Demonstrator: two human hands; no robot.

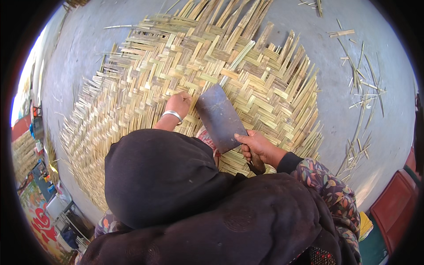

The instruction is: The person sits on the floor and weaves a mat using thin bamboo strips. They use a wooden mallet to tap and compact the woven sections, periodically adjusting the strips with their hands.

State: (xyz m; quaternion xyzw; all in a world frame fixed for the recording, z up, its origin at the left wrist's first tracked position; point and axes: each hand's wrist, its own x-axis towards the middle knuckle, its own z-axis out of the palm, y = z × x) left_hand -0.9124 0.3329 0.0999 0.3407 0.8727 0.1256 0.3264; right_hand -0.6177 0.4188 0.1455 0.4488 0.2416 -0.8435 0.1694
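Note:
My right hand (259,146) is wrapped round the handle of a broad, dark cleaver (217,115). The thumb presses against the lower end of its wide rectangular blade, which points up and to the left over a woven mat (260,95). To the left of the blade, my left hand (178,105) is closed, with a silver bangle at the wrist. It sits low over the mat, its fingers curled; what they hold, if anything, is hidden. Flat, pale green and tan split-reed strips make up the mat, with loose ends sticking out along its edges.
Grey floor (349,88) surrounds the mat. Scraps of reed (364,84) lie scattered at the right. A dark red chair (395,207) stands at the lower right. Tools and a metal frame (73,221) crowd the lower left. Dark cloth (198,216) covers the lower middle.

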